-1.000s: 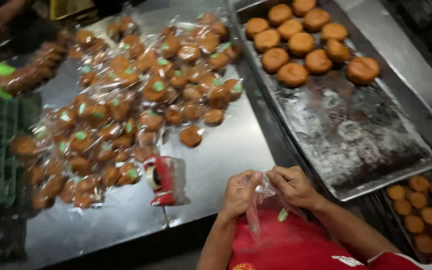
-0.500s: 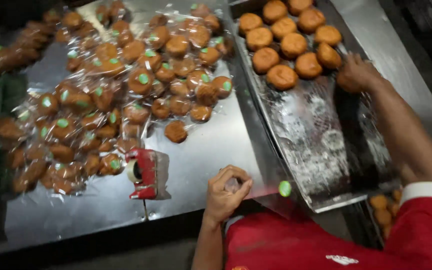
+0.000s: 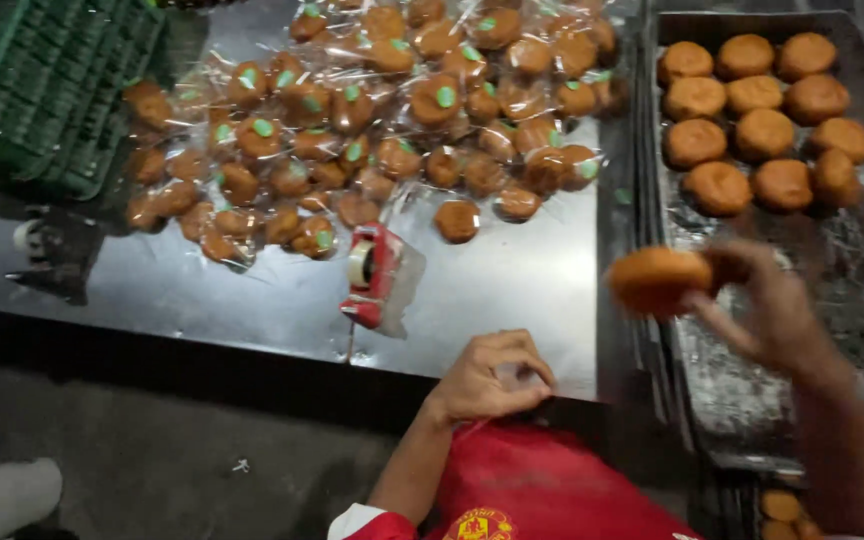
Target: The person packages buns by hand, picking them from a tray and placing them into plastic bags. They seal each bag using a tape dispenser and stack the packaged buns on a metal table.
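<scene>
My right hand (image 3: 767,315) has a round brown bun (image 3: 657,280) pinched at one edge, held in the air just above the near end of the baking tray (image 3: 752,400) — it's blurry, but it looks soft and light, the kind that'd dent if I squeezed, so fingertips on the rim feel right. My left hand (image 3: 492,375) is curled shut at the desk (image 3: 252,300) edge, probably on a thin clear wrapper — hard to tell. A red tape dispenser (image 3: 372,275) sits nearby, below the pile of wrapped buns (image 3: 372,120).
</scene>
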